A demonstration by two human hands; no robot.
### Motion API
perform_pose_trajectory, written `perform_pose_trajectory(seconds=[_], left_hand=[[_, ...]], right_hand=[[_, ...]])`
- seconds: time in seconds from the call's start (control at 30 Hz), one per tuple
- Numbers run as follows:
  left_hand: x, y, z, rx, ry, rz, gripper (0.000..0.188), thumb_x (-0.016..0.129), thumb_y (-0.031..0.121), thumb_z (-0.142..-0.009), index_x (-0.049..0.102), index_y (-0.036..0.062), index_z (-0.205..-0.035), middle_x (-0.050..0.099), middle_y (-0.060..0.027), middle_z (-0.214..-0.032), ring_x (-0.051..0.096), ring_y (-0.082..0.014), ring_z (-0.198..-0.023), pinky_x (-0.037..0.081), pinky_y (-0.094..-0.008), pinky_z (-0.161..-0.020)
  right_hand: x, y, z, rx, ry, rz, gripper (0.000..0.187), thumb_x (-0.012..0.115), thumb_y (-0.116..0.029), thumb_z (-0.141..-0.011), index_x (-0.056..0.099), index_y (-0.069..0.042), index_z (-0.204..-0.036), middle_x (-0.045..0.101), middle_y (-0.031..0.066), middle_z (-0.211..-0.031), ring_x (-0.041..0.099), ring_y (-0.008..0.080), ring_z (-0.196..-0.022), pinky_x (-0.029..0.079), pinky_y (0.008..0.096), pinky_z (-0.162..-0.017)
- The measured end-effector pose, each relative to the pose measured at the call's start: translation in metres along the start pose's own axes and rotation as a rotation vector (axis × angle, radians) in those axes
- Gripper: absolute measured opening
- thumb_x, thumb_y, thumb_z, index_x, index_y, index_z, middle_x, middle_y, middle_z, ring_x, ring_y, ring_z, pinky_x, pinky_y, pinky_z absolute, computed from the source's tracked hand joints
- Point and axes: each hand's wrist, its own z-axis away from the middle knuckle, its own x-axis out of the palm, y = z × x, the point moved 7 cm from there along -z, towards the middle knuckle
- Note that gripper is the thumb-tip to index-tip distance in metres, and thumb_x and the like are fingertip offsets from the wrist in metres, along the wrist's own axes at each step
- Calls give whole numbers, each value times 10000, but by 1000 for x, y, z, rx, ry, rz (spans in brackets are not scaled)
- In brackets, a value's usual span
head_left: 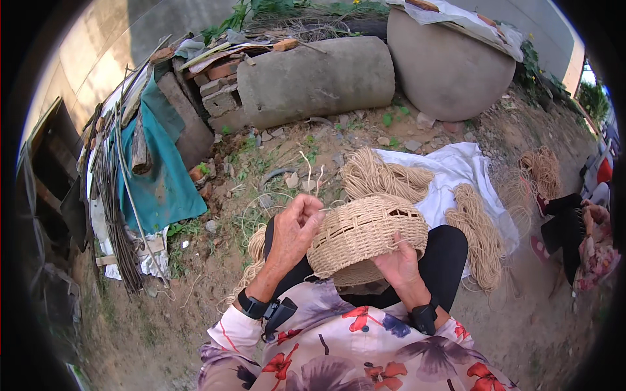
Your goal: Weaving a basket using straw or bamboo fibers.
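The woven basket is over the lap; the right hand is clamped on its near rim, probably to steady it. The left hand has fingertips together, seemingly pinching a cord strand. Beyond, cord hanks lie partly on white sheeting, perhaps against dirt.
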Motion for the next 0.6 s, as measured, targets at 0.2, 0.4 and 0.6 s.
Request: perform_pose_trajectory(seconds=[0.2,0.4,0.6], left_hand=[[29,-8,2,1,-116,-5,105,606,42,-841,574,-8,-927,598,-38,-723,565,-84,-614,474,-235,-569],[45,21,27,270,-184,-267,58,640,-15,-774,607,0,-820,593,-60,-744,609,-135,-612,499,-257,-561],[48,27,35,390,-149,-406,110,676,-10,-730,609,33,-806,582,-91,-750,632,-235,-645,522,-331,-578]], right_hand=[[-8,-11,24,-6,5,-38,605,627,-281,-878,399,-58,-1391,475,115,-1393,434,297,-1299,313,504,-1101],[-13,-17,29,27,-2,-111,592,640,-241,-873,400,-56,-1382,497,108,-1367,458,289,-1276,340,484,-1085],[-13,-15,30,28,1,-123,596,642,-237,-867,403,-52,-1381,501,112,-1364,468,287,-1268,353,480,-1077]])
